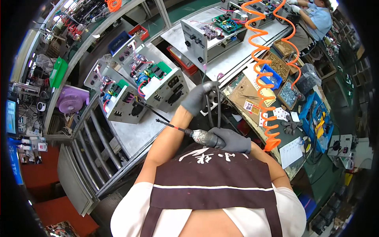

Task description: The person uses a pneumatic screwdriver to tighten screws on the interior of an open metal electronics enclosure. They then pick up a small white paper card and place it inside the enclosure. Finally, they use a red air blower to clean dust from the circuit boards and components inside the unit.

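Note:
My left hand (197, 98), in a grey glove, is closed around a black cable (219, 106) that hangs down in a loop before the bench. My right hand (233, 141), gloved likewise, lies lower, close to my apron. It grips a power screwdriver (203, 138) with a tape-wrapped body. The screwdriver's long dark bit (170, 125) points left, above my left forearm. Beyond my left hand, an open equipment unit with a grey panel (194, 43) and a green circuit board (227, 23) stands on the metal work surface (173, 34).
Two more open units (166, 93) stand at left, beside metal rollers (96, 138). Orange coiled hoses (258, 47) hang at right over bins of screws (276, 67) and a blue tray (270, 77). A purple fan (72, 99) stands far left. Another person (318, 19) works at the far right.

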The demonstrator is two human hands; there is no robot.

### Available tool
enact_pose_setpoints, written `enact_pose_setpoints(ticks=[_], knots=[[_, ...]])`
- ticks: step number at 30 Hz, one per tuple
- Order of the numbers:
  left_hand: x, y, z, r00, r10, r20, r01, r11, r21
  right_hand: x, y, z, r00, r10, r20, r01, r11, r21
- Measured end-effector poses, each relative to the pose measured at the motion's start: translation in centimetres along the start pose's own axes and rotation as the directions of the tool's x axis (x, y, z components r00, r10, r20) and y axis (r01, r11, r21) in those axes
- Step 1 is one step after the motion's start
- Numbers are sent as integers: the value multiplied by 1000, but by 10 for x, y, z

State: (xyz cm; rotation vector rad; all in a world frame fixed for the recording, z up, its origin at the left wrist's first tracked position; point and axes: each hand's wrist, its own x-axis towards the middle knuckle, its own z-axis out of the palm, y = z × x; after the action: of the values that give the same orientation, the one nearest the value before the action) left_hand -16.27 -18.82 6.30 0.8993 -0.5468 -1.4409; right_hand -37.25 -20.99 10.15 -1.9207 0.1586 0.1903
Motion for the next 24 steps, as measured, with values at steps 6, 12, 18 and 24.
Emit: enact_pose_setpoints(ticks=[6, 12, 18, 24], knots=[[-5, 13, -6, 971, -39, -235, -36, 951, -306, 1, 8, -2, 995, -58, 79, 56, 998, 33], [-26, 15, -16, 968, 191, -166, -248, 841, -480, -8, 20, 2, 987, -138, -77, 155, 948, 279], [-46, -2, -23, 829, 294, -476, -340, 940, -10, -29, -8, -15, 978, 192, -77, -72, 664, 744], [-49, -17, -20, 624, 491, -608, -350, 871, 344, -32, -14, -19, 946, 312, -86, -192, 755, 627]])
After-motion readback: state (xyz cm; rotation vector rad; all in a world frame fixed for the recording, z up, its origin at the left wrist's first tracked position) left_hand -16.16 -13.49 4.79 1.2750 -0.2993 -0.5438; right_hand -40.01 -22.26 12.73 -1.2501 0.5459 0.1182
